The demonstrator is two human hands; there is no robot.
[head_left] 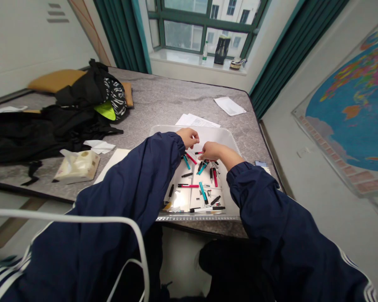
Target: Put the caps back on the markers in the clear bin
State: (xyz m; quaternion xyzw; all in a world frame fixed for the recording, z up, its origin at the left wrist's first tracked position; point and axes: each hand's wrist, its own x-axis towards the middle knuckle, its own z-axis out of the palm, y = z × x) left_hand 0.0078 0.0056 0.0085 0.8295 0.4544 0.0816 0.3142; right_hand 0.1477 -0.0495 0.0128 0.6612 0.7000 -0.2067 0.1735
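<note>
A translucent plastic bin (234, 200) stands at the table's front edge, with several pens and pen parts scattered over its floor. Over its far left part is my left hand (189, 137), its fingers curled together; whatever they hold, if anything, is too small to make out. My right hand (211, 151) reaches down among the pens at the far middle, fingers pinched, their tips near a red piece and a teal pen (202, 167). Nearer me lie a red pen (190, 186), another teal pen (203, 193) and a white pen with a black cap (207, 209).
Papers (196, 121) lie behind the bin, with another sheet (230, 106) at the back right. On the left are a tissue pack (78, 167), a black bag (82, 90) and dark clothing. A white cable (82, 217) crosses the lower left foreground.
</note>
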